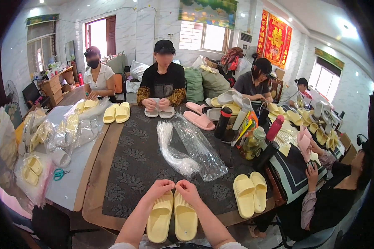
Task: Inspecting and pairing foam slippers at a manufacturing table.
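A pair of pale yellow slide slippers lies side by side at the table's near edge, the left slipper [158, 222] and the right slipper [186, 222] with their toe ends pointing away from me. Over the toe end of the left one, my left hand [162, 189] is closed, thumb and forefinger pinched. My right hand [187, 192] is pinched just beside it, above the other toe. The fingertips almost meet; whatever lies between them is too small to make out. Beyond my hands lie a bundle of thin clear plastic strands [169, 151] and a stack of clear plastic bags [201, 149].
Another yellow pair [245, 195] sits at right. Bottles, including a pink bottle [275, 128] and a black bottle [223, 122], stand behind it. Bagged slippers and teal scissors [60, 174] lie on the left table. Co-workers sit around; one across handles grey slippers [167, 112].
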Available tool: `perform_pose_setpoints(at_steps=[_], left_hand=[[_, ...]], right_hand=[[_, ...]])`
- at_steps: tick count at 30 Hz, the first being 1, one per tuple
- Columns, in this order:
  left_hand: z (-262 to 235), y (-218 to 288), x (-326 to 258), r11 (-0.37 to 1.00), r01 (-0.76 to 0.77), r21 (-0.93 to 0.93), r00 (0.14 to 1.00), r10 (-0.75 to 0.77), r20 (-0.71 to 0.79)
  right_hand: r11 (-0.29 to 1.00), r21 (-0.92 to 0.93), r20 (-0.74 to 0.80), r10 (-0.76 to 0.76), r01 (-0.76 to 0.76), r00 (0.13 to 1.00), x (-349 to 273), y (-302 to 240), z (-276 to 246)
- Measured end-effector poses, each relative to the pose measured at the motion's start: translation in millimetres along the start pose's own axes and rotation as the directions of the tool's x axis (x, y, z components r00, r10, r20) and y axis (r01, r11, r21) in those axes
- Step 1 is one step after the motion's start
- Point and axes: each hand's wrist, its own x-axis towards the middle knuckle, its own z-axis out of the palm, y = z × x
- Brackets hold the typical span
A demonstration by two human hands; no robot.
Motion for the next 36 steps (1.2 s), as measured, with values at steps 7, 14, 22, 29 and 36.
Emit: perform_pose_setpoints(at_steps=[7,14,22,29,36], left_hand=[[-2,-5,1,0.995,-0.090,0.032,0.995,0.092,-0.047],[-3,-6,1,0.999,-0.045,0.026,0.999,0.045,0.004],[-4,-6,7,0.999,-0.038,0.004,0.999,0.038,0.023],[-3,-5,4,0.997,-0.047,0.057,0.999,0.046,0.022],[3,-21,9,0.992,-0.106,0.074,0.989,0.113,-0.097]], right_hand=[[0.994,-0.097,-0.031,0.052,-0.054,0.998,-3,-1,0],[0.999,-0.040,-0.010,0.032,-0.032,0.999,0,4,-3],[0.996,-0.081,-0.006,0.040,-0.040,0.999,2,1,-3],[0.997,-0.045,0.013,0.067,-0.066,0.998,3,1,-4],[0.995,-0.033,-0.049,0.088,-0.090,0.995,-2,7,-6]])
